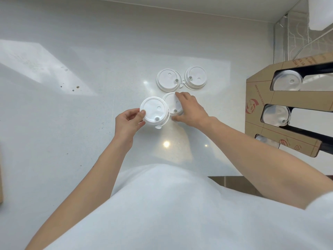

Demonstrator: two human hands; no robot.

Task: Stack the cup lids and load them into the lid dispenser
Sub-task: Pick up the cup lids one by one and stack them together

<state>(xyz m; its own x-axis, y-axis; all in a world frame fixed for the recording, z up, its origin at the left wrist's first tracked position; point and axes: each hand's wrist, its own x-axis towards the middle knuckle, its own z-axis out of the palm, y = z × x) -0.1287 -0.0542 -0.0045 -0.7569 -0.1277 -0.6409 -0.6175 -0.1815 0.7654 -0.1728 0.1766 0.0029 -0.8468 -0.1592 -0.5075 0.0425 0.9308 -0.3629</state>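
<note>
- Four groups of thin white moulded-plastic cup lids sit on the pale speckled counter [72, 123]: the small stack [155, 111] in my left hand [127, 123], a single lid [172, 104] under my right hand [191, 110], and two more beyond, the far-left lid [167, 80] and the far-right lid [196, 78].
- I judge them very light, springy and slick; they should nest easily and skid if nudged. The raised rim is the place to pinch, not the flexible flat top.
- Left fingers are closed narrowly on the stack's near-left rim, thumb on top, stack raised slightly off the counter by the look of it.
- Right fingers are spread wide over the single lid, index fingertip at its far edge, thumb at its near edge; whether it is actually gripped I cannot tell.
- That lid lies just beside the stack, partly tucked behind it.
- To my right stands the brown cardboard lid dispenser [259, 98], lids visible in its slots.
</note>
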